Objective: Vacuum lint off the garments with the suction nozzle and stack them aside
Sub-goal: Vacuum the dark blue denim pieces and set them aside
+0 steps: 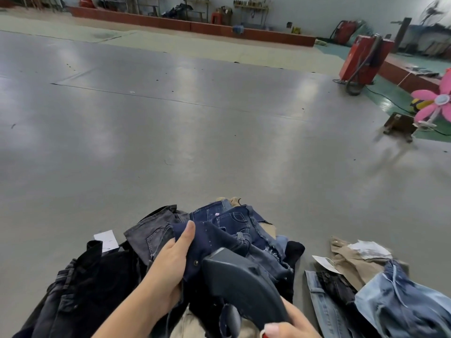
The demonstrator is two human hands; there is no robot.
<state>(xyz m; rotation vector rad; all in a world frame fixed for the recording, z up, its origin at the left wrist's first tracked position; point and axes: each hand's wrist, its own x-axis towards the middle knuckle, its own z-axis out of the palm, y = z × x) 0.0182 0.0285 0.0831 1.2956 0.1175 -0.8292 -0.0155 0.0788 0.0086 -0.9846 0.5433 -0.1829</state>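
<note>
Your right hand (290, 324) grips the dark suction nozzle (240, 281) at the bottom edge, its head touching the navy garment (214, 240). Your left hand (170, 262) pinches that garment's fold, thumb on top, atop the dark heap (97, 289). Cleaned denim stack (380, 296) lies just right. Grey floor (195, 130) stretches open ahead.

No writing can be read anywhere. The white paper tag (106, 239) by the dark garments shows only faint marks too blurred to make out, the white tag (325, 264) on the right-hand pile (380, 296) looks blank, and the small pale label (216, 214) on the dark blue jeans (234, 223) is too small to tell letters or numbers
</note>
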